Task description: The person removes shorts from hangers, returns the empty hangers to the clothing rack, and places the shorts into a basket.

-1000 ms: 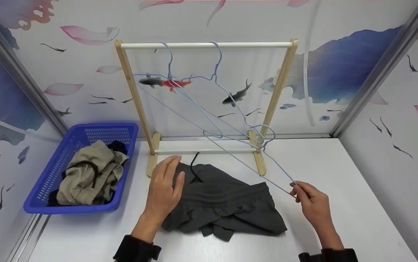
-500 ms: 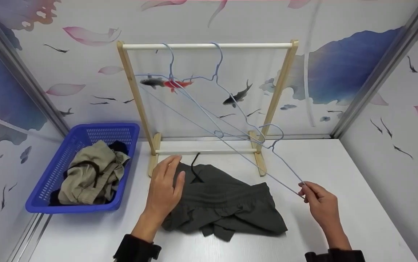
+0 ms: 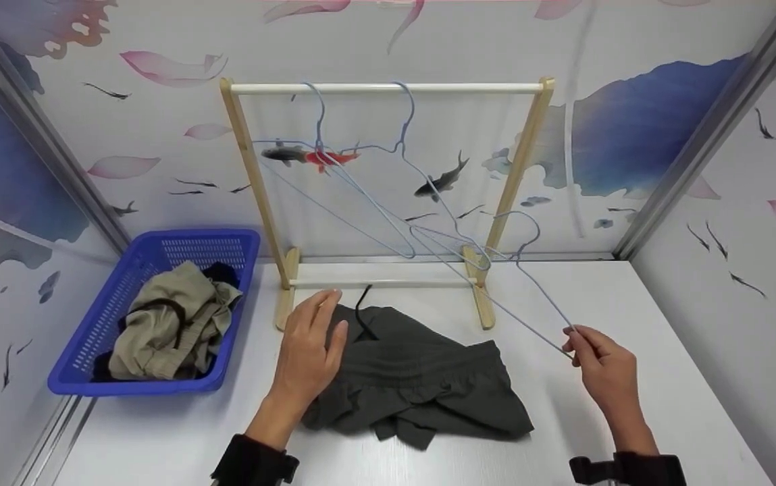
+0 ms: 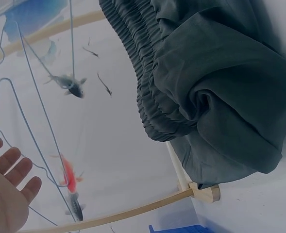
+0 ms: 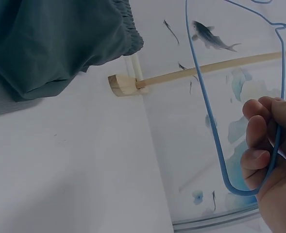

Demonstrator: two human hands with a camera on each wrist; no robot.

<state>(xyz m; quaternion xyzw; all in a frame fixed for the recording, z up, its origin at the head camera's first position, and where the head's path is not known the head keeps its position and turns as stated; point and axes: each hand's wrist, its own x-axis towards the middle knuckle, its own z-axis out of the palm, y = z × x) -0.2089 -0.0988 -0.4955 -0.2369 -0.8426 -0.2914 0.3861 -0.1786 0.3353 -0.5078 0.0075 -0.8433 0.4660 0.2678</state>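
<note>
My right hand (image 3: 605,364) grips one end of a blue wire hanger (image 3: 543,290), whose hook points up and left in the head view. In the right wrist view the hanger's rounded corner (image 5: 237,191) curves beside the curled fingers (image 5: 257,131). My left hand (image 3: 308,347) is held open, fingers extended and thumb apart, over the left side of dark grey shorts (image 3: 421,378). The shorts lie on the table with their elastic waistband (image 4: 138,63) bunched and a black drawstring (image 3: 359,307) sticking out at the back.
Behind the shorts stands a wooden rack (image 3: 521,169) with a white top bar (image 3: 469,88). Two more blue hangers (image 3: 404,125) hang from it. At the left a blue basket (image 3: 67,378) holds khaki clothing (image 3: 158,331) and black fabric. Patterned walls enclose the table.
My right hand has moved right and slightly up and away, carrying the hanger, whose hook now stands farther right and higher. The left hand and shorts stay nearly still.
</note>
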